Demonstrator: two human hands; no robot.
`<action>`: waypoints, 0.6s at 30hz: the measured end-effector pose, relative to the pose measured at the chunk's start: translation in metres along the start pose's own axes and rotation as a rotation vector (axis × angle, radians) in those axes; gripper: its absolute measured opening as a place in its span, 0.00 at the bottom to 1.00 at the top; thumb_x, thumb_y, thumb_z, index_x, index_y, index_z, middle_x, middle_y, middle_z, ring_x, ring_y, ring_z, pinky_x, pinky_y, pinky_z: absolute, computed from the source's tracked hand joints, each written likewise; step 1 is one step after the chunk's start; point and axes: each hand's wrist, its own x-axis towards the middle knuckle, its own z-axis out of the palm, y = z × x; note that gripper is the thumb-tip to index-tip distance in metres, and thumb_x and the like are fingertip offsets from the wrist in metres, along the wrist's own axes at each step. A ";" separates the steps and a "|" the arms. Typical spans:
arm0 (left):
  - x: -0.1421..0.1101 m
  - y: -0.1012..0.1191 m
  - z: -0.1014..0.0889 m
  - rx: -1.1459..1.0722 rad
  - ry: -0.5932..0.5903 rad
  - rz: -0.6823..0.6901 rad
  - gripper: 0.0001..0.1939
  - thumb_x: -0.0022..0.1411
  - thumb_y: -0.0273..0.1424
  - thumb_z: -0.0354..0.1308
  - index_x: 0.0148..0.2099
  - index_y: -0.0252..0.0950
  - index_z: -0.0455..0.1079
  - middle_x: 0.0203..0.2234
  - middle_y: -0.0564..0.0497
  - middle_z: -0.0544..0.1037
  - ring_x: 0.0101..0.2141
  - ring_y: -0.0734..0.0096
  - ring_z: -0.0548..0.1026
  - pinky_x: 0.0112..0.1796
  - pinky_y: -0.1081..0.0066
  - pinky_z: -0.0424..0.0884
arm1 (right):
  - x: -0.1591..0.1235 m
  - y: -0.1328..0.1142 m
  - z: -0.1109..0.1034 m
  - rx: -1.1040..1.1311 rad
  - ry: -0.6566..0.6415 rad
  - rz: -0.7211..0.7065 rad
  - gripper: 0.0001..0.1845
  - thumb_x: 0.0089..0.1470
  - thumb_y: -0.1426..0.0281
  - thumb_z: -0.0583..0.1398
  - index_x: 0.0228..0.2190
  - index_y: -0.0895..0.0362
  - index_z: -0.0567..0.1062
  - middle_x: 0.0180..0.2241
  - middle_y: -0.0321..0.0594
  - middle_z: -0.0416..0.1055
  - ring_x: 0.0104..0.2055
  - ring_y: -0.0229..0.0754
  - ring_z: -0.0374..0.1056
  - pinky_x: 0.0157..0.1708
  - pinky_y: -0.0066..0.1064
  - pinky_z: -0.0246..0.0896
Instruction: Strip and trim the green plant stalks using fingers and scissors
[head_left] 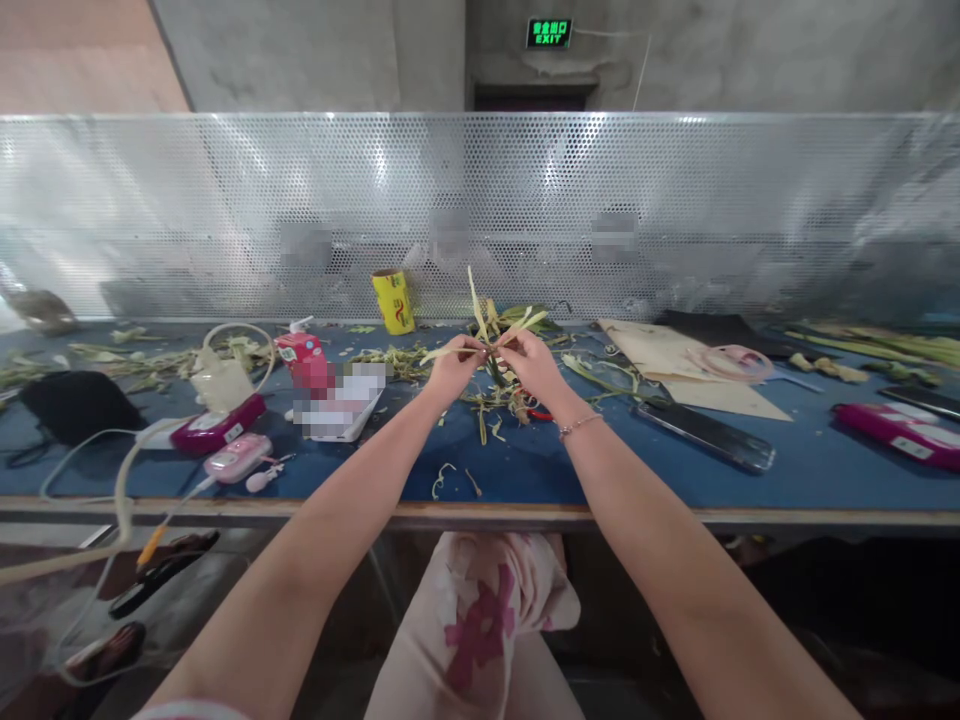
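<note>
Over the middle of the blue table, my left hand [455,366] and my right hand [529,364] meet, fingertips almost touching. Both are closed in a pinch on a small bundle of pale yellow-green plant strips [477,300]. One strip points up from between the fingers, one sticks out left past my left hand, and others fan out to the right above my right hand. Fingers partly hide the middle of the bundle, where the strips cross. Under the hands lie loose strips and scraps [487,402]. A red-handled tool [538,414] shows partly beside my right wrist.
A yellow can [394,302] stands near the perforated metal screen [510,180]. Left are a red drink carton [306,364], a white box [349,402], a pink device [238,458] and cables. Right are a dark phone [706,434], brown card [660,362] and a magenta box [900,432].
</note>
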 end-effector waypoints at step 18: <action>0.001 -0.002 -0.004 -0.178 -0.010 -0.016 0.13 0.50 0.38 0.59 0.34 0.34 0.70 0.28 0.51 0.75 0.29 0.74 0.72 0.34 0.70 0.69 | -0.002 0.003 0.001 -0.054 -0.124 -0.017 0.09 0.44 0.70 0.56 0.32 0.56 0.68 0.28 0.37 0.69 0.32 0.38 0.66 0.38 0.35 0.62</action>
